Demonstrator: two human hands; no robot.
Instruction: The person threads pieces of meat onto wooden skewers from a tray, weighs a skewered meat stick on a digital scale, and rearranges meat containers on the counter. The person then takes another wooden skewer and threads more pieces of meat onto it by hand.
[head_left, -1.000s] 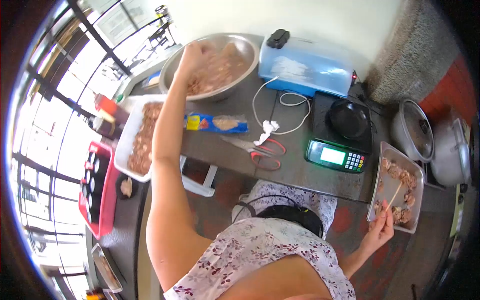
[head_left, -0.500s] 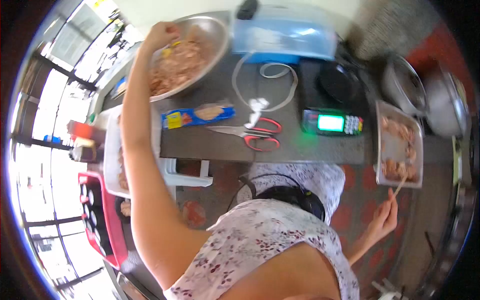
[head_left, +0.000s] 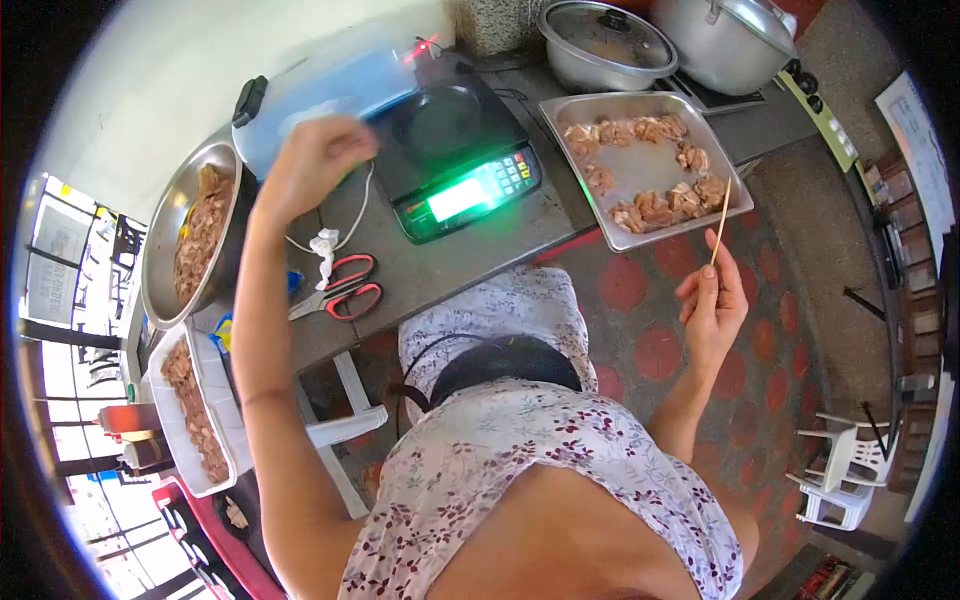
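My right hand [head_left: 712, 308] pinches a thin wooden skewer [head_left: 722, 222] upright by its lower part. Just beyond its tip is a metal tray [head_left: 640, 240] with pieces of raw meat [head_left: 655, 208] along its edges. Raised over the table, my left hand [head_left: 312, 168] has its fingers curled together near the digital scale [head_left: 465, 200]; anything between them is hidden. To its left stands a big metal bowl [head_left: 160, 285] of raw meat. Below that hand, scissors [head_left: 345, 288] with red handles lie on the table beside a crumpled white piece [head_left: 325, 248].
A white tub [head_left: 215, 480] of meat stands at the left, near a red rack [head_left: 215, 535]. Behind the scale is a blue clear-lidded box [head_left: 340, 85]. Lidded pots [head_left: 600, 60] stand at the back right. A white plastic stool [head_left: 345, 425] is under the table edge.
My view has turned to the right. My left hand has left the meat bowl and moved right, over the table near the scale. My right hand still holds the skewer by the tray.
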